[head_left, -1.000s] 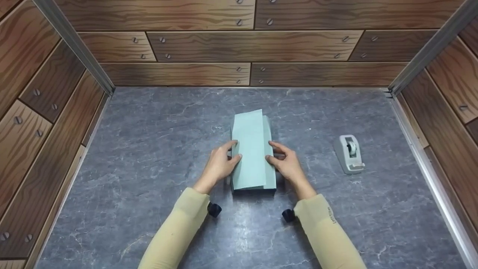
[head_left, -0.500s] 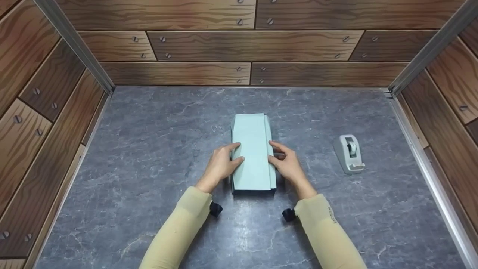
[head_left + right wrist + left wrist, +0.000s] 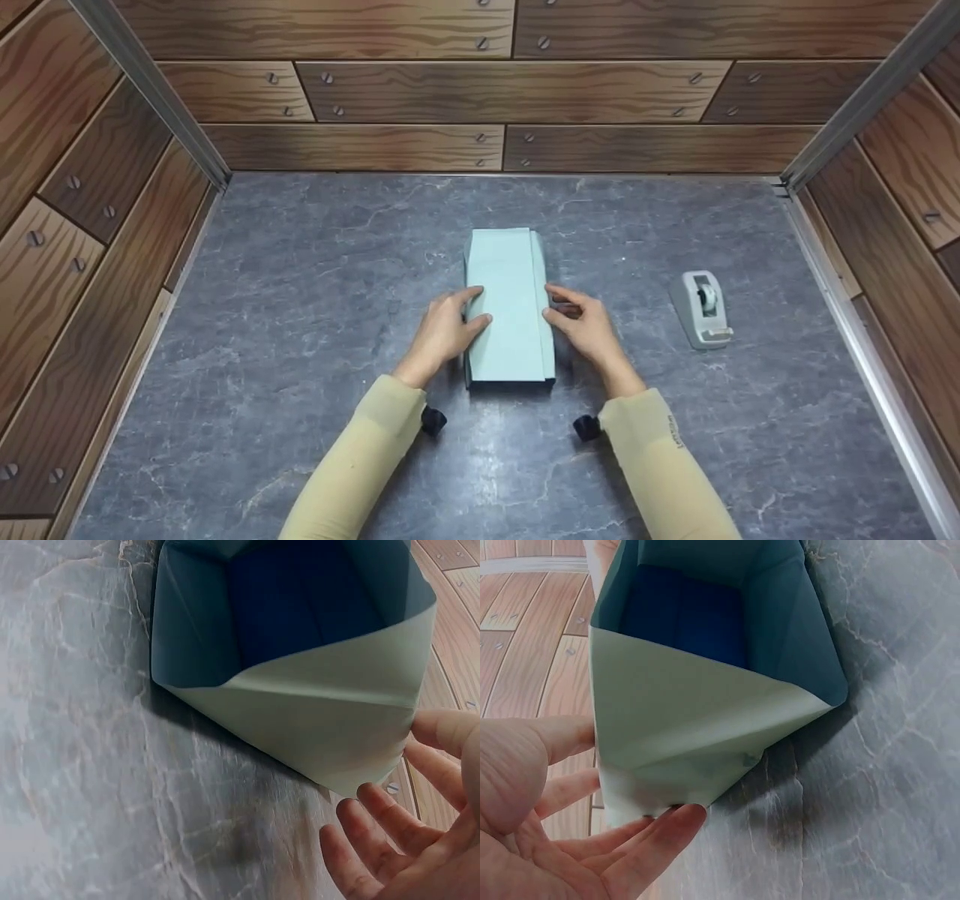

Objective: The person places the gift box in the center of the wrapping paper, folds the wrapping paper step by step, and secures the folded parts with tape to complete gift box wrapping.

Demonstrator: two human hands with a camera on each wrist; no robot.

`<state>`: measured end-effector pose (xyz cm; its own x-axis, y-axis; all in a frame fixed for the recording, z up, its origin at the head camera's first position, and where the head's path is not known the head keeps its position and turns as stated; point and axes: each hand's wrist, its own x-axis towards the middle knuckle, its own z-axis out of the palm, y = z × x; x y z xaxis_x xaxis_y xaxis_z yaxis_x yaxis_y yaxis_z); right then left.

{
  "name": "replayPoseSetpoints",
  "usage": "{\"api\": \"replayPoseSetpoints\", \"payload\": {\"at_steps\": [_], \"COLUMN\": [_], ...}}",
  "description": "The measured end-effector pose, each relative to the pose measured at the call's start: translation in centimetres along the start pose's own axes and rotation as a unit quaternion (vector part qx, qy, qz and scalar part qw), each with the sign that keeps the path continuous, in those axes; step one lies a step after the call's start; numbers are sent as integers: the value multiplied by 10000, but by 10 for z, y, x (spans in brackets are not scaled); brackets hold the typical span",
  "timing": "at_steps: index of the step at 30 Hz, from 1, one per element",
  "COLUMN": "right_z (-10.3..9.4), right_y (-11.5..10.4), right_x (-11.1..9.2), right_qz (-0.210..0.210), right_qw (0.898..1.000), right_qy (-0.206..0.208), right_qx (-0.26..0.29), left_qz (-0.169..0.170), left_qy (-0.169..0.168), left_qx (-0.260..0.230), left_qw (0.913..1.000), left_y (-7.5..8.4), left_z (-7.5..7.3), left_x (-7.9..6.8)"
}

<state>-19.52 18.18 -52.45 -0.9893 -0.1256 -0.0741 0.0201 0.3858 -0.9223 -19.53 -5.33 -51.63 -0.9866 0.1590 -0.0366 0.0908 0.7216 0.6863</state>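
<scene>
A pale green sheet of paper (image 3: 506,307) is wrapped lengthwise into a tube, its long flap lying over the top near the right side. Through the tube's near end a dark blue block (image 3: 694,615) shows, set back inside. My left hand (image 3: 442,330) holds the paper at the left upper edge, thumb and forefinger on top and other fingers against the side. My right hand (image 3: 589,326) is beside the right edge, fingers loosely bent. In the right wrist view its thumb and forefinger are at the paper (image 3: 322,720), with the other fingers spread below.
A grey tape dispenser (image 3: 703,309) stands on the marbled grey table (image 3: 300,300), to the right of my right hand. Wood-patterned panels (image 3: 480,94) wall the back and both sides, with metal strips (image 3: 862,345) along the edges.
The paper's top flap has shifted right and now lies flat and straight. My left hand moved slightly right with it, then stayed. My right hand has drawn a little right, off the top.
</scene>
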Motion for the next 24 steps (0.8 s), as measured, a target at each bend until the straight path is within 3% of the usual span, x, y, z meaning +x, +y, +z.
{"api": "replayPoseSetpoints", "payload": {"at_steps": [16,24], "right_z": [0,3], "right_y": [12,13], "right_x": [4,4], "right_qz": [41,83], "right_qw": [10000,9999], "right_qy": [-56,63], "right_qx": [-60,-9], "left_qz": [305,1021], "left_qy": [-125,-245], "left_qx": [217,993], "left_qw": [9992,9895], "left_y": [11,8], "left_z": [13,12], "left_x": [-4,-6]}}
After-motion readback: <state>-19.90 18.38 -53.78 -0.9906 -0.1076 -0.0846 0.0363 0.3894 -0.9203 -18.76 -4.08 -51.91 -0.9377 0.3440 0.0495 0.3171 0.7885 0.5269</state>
